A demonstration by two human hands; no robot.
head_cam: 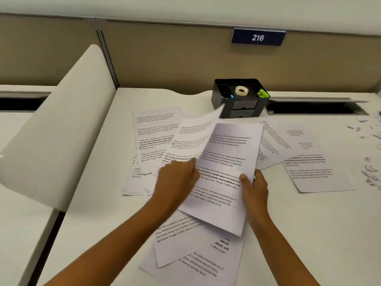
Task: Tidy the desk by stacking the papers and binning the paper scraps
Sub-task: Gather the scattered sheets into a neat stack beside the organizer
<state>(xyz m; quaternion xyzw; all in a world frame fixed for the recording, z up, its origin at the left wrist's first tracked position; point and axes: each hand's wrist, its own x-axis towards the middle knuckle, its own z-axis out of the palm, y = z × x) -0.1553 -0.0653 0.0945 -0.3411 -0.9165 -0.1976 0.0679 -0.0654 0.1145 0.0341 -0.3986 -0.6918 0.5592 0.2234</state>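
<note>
The desk (309, 234) is hemmed on the left by a rounded white divider (61, 131) and closed at the back by a tan panel (165, 58). Bare surface is left at the near right, outside the right forearm.

A printed sheet (224, 172) is gripped at its right edge by the right hand (254, 188), thumb on top, fingers curled beneath. A second sheet (195, 135), raised and blurred, is pinched at its lower edge by the left hand (177, 178).

Thin, flat printed pages are spread all round: a left heap (152, 137) is overlapped, a right spread (313, 168) is fanned, and the near sheets (191, 254) are crossed under the forearms. Small torn paper scraps (371, 172) are strewn along the far right edge.

A black plastic organiser (239, 108) is set at the back. A tape roll (241, 91), a green clip (262, 93) and a blue item (231, 97) are held in its top compartments.
</note>
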